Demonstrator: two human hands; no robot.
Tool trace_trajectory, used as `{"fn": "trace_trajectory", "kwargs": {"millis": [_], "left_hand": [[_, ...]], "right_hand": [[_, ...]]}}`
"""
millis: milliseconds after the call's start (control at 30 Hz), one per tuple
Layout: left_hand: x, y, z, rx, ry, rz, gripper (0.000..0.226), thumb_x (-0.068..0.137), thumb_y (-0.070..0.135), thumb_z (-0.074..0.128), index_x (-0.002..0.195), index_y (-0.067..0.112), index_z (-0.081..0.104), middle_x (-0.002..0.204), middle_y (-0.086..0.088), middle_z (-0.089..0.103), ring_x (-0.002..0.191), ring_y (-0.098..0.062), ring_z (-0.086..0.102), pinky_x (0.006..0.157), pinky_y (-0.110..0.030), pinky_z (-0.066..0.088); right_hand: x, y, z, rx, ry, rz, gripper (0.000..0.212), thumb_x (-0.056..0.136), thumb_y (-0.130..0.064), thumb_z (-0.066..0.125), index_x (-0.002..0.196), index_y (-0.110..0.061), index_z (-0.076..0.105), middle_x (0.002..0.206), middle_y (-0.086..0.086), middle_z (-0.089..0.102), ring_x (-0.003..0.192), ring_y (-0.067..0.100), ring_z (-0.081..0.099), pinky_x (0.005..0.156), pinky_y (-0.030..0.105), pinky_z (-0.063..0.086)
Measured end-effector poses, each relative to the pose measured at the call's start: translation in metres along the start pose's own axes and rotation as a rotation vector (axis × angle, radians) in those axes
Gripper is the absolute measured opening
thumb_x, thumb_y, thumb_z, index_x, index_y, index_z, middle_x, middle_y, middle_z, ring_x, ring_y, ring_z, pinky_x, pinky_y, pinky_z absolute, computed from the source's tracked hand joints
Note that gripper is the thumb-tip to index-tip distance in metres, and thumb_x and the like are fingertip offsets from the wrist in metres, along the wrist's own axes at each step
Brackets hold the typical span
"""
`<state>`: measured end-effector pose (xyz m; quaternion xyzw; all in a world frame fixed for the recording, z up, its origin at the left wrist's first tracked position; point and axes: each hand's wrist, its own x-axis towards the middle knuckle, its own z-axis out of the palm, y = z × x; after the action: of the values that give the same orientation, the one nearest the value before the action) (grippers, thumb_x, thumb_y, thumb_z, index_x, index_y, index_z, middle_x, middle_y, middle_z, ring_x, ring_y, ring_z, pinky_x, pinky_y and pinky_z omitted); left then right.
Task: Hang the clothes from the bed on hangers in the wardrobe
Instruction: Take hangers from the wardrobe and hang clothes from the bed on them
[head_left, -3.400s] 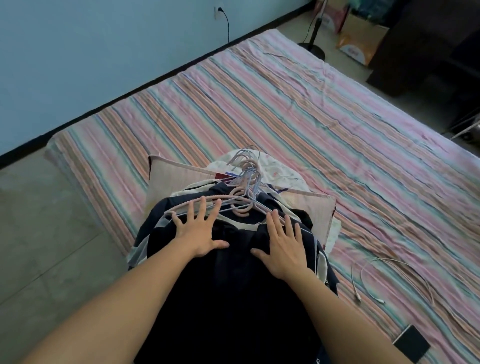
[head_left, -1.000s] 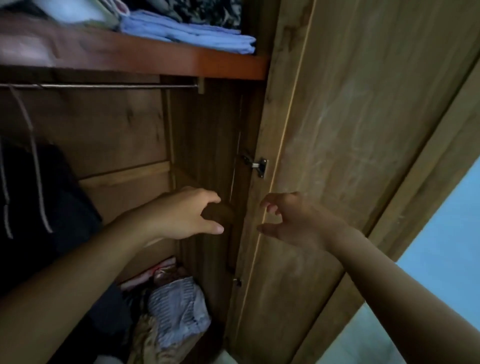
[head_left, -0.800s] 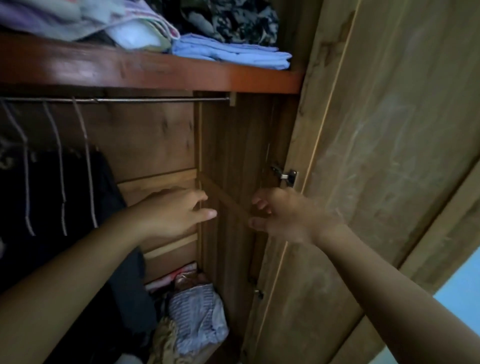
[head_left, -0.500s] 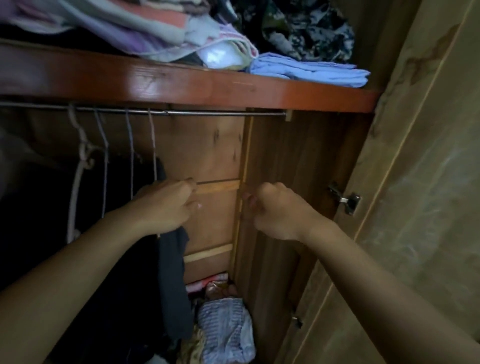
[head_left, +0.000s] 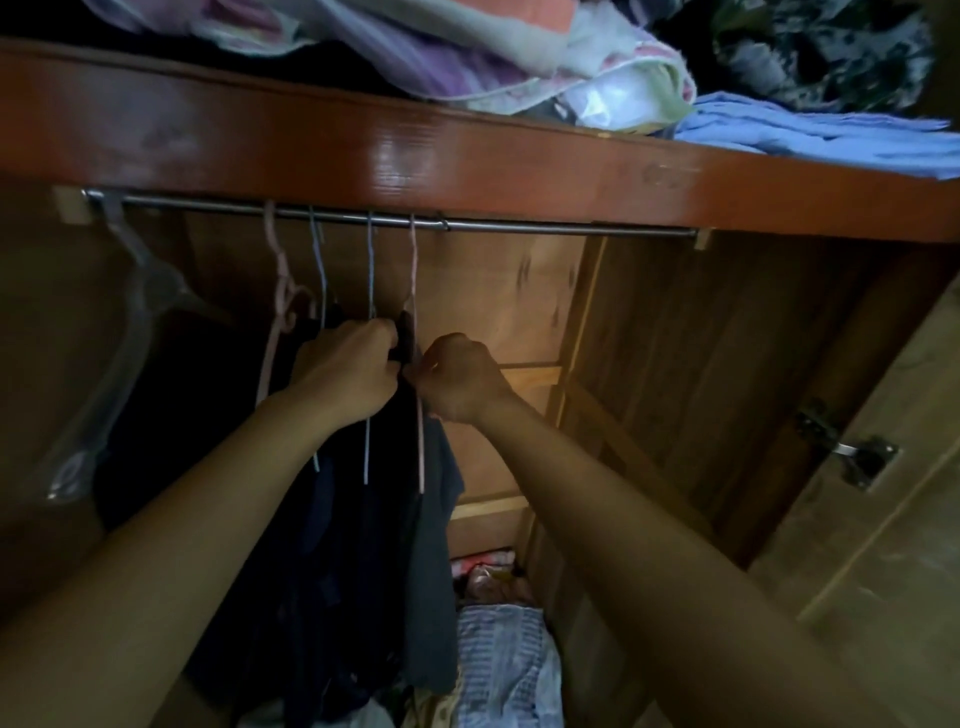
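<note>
both hands are up inside the wardrobe, just under the rail (head_left: 519, 227), working on the dark clothes (head_left: 374, 519) that hang at about 7 o'clock from the middle of the view. the left hand (head_left: 348, 371) is curled round the dark cloth near the neck of the rightmost pink hanger (head_left: 415, 312), fingers closed on the fabric. the right hand (head_left: 457, 376) sits just beside it, touching or nearly touching, its fingertips pinched together on the edge of the same garment or on the hanger wire; which of the two i cannot tell, the spot is dark and small.

four thin hangers hook over the rail at 11 to 12 o'clock, and a clear plastic hanger (head_left: 140, 296) hangs apart at 9 o'clock. the clothes are already on the rail, so by my reading the step in hand is straightening the last garment on its hanger, not carrying.

above, at 12 to 2 o'clock, the shelf (head_left: 467, 161) holds folded blankets and a blue sheet (head_left: 810, 135). a striped bundle (head_left: 498, 660) lies on the wardrobe floor at 6 o'clock. the door hinge (head_left: 852, 457) shows at 3 o'clock.

next move, i judge: settle the shoulder evenly on the wire, let go with both hands, and check nothing slides off. the bed is out of view, so whether more clothes wait there cannot be told.
</note>
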<state>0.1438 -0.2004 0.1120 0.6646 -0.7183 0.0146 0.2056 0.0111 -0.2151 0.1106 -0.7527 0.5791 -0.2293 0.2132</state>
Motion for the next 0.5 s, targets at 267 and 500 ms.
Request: {"fn": "trace_trajectory", "kwargs": {"millis": [267,500], "left_hand": [[0.012,-0.005,0.006,-0.023,0.038,0.015,0.024,0.095,0.027,0.057,0.116,0.017,0.061,0.118,-0.009,0.063,0.102,-0.029,0.062,0.079,-0.036,0.051],[0.011,0.000,0.006,-0.129,0.168,0.050,0.016,0.096,0.021,0.055,0.106,0.013,0.064,0.104,-0.007,0.067,0.091,-0.025,0.063,0.074,-0.037,0.053]], "right_hand": [[0.013,-0.006,0.011,-0.108,0.207,0.054,0.023,0.096,-0.017,0.059,0.112,0.000,0.060,0.120,0.018,0.064,0.109,0.031,0.063,0.077,0.028,0.045],[0.010,-0.002,-0.005,-0.107,0.266,0.048,0.018,0.094,-0.005,0.056,0.109,0.004,0.062,0.117,0.022,0.064,0.105,0.035,0.063,0.072,0.027,0.041]]}}
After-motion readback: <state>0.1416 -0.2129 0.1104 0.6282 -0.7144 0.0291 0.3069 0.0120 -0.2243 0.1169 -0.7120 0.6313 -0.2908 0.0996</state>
